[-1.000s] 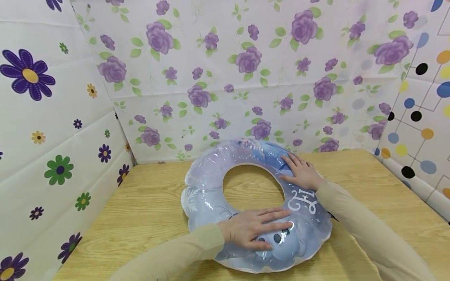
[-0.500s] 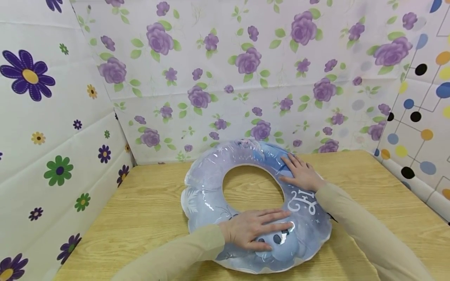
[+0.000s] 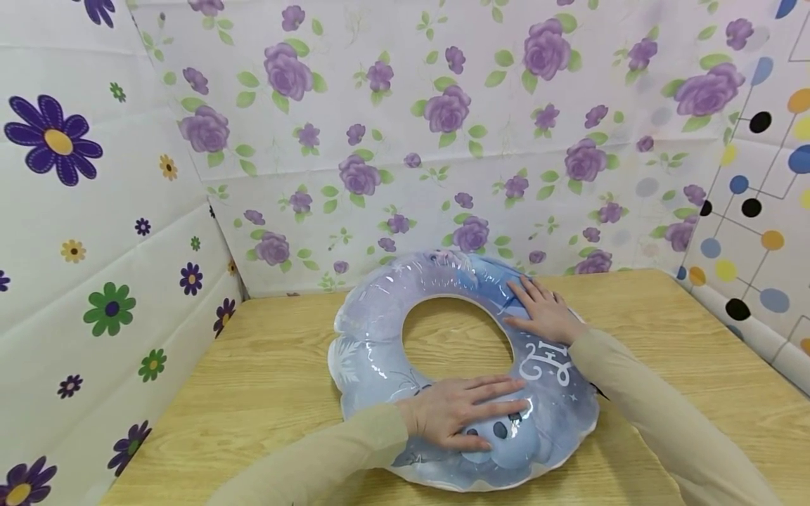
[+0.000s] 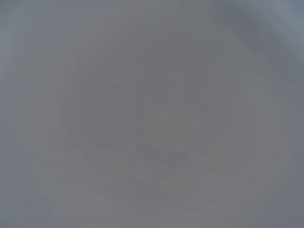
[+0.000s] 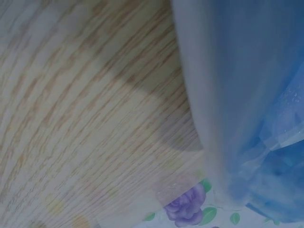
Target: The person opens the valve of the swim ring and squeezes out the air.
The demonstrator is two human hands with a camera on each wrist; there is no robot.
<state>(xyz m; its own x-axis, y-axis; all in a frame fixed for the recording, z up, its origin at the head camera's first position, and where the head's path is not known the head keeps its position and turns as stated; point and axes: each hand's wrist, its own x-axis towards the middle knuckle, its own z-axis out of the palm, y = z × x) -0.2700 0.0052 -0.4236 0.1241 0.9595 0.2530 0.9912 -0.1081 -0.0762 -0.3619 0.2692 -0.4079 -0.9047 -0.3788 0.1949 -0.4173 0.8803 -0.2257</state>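
Bright light glares off the inflatable ring [image 3: 372, 355]; the dim left wrist view is blurred.

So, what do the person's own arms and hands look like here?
The left sleeve and right sleeve are long and plain beige, reaching the wrists. The left hand and right hand wear no gloves. A small dark spot shows by the right hand's fingers, too small to identify.
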